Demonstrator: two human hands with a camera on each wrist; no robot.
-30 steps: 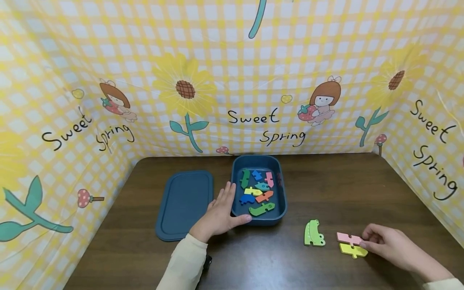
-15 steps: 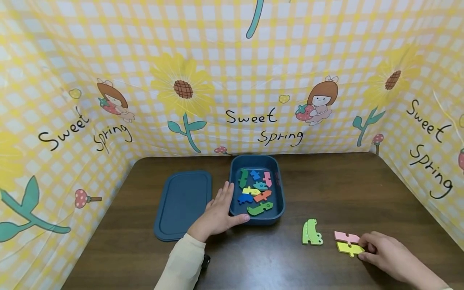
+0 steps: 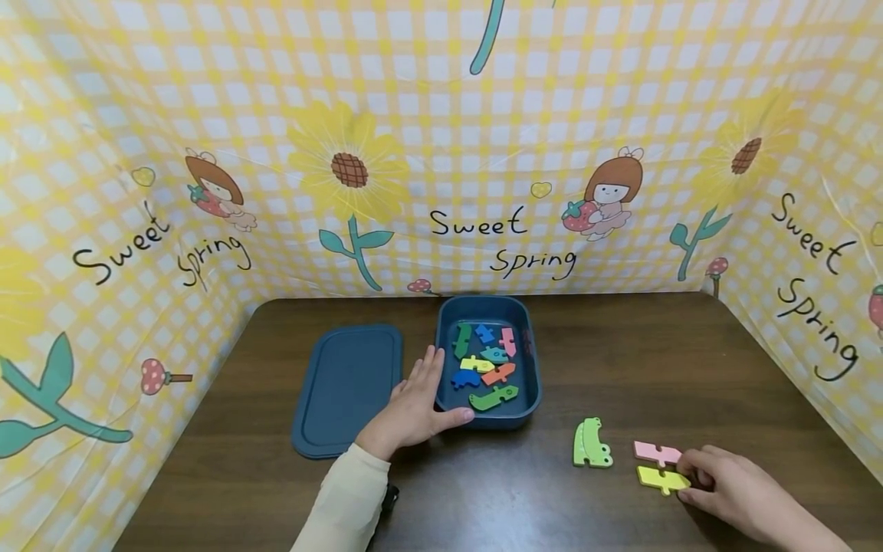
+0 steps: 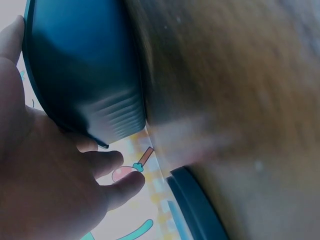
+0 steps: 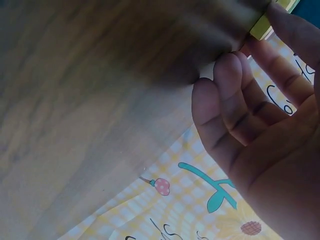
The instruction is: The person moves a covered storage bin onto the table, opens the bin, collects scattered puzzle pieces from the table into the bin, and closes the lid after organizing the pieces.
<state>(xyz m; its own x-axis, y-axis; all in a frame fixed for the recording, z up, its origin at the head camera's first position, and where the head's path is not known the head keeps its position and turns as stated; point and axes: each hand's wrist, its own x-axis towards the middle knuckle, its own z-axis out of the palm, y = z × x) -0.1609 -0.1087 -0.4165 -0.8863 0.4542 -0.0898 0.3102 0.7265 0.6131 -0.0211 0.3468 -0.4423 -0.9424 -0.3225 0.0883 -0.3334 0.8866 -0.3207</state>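
My left hand (image 3: 411, 402) lies along the left side and near corner of a dark blue box (image 3: 536, 399), fingers straight and thumb at its near rim. In the left wrist view that hand is beside the box's outer wall (image 4: 100, 65). On the right of the table, my right hand (image 3: 734, 483) pinches the pointed end of a yellow puzzle piece (image 3: 658, 479) between thumb and forefinger. Just beyond it lies a pink puzzle piece (image 3: 655, 452). A light green crocodile-shaped piece (image 3: 589, 445) lies to their left. The right wrist view shows only an edge of the yellow piece (image 5: 261, 26).
Inside the box lie several coloured puzzle pieces, among them a green one (image 3: 494, 397) and an orange one (image 3: 498, 374). Its blue lid (image 3: 348, 391) lies flat at the left. A yellow checked cloth (image 3: 441, 153) surrounds the brown table (image 3: 621, 345) at the back and sides.
My right hand has shifted from the pink piece to the yellow one. The yellow piece has moved slightly toward me, leaving a narrow gap to the pink. My left hand stays at the box.
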